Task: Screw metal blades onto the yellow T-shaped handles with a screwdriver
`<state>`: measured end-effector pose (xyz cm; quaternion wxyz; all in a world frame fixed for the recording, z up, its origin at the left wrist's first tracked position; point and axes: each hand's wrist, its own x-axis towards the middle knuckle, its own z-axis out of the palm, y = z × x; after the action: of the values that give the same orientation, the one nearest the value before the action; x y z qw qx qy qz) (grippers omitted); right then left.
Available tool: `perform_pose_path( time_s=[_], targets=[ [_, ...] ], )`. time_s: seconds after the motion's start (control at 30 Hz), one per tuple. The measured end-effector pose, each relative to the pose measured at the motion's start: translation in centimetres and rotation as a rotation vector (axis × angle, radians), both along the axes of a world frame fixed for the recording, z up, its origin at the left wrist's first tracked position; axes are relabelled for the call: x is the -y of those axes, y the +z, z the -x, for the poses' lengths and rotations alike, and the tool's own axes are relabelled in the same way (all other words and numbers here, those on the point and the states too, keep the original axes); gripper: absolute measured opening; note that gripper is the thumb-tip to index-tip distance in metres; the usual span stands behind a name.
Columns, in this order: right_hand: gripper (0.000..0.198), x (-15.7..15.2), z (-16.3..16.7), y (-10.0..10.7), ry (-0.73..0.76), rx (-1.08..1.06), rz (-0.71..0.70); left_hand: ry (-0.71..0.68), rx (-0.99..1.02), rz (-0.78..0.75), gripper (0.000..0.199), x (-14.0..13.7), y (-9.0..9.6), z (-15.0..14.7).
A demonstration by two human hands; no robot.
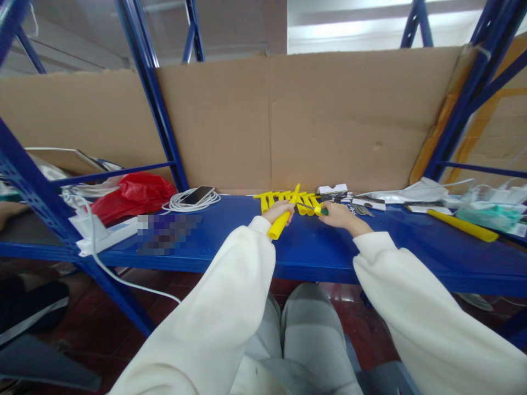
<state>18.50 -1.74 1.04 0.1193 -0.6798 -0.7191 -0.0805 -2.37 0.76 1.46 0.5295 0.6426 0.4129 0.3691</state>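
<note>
My left hand (281, 212) is closed round a yellow tapered plastic piece (280, 225). Its wide, rounded end points toward me and its thin end points up and away. In my right hand (336, 214) is a screwdriver (324, 210) with a yellow and green handle. The thin metal shaft reaches left toward the yellow piece; whether its tip touches is too small to tell. Just beyond my hands, several similar yellow pieces (305, 208) lie side by side on the blue shelf top (242, 230).
Left of my hands are a phone (198, 195) on a coiled white cable (177, 203), a red plastic bag (132, 196) and a white power strip (111, 240). To the right lie small boxes (332, 188) and a long yellow piece (463, 225). A cardboard panel (313, 120) stands behind.
</note>
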Motion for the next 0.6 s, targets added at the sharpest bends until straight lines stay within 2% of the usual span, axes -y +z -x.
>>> perform_pose_path(
  time_s=[0.13,0.4,0.6],
  targets=[
    [0.033,0.14,0.25,0.21,0.018,-0.003,0.025,0.017,0.013,0.012,0.011,0.14,0.08,-0.07],
    [0.036,-0.09,-0.07,-0.09,-0.017,0.002,-0.03,0.01,-0.002,0.011,0.01,-0.14,-0.16,-0.06],
    [0.032,-0.73,-0.43,-0.58,0.044,0.008,-0.019,0.003,0.001,0.011,0.013,-0.23,-0.25,-0.05]
  ],
)
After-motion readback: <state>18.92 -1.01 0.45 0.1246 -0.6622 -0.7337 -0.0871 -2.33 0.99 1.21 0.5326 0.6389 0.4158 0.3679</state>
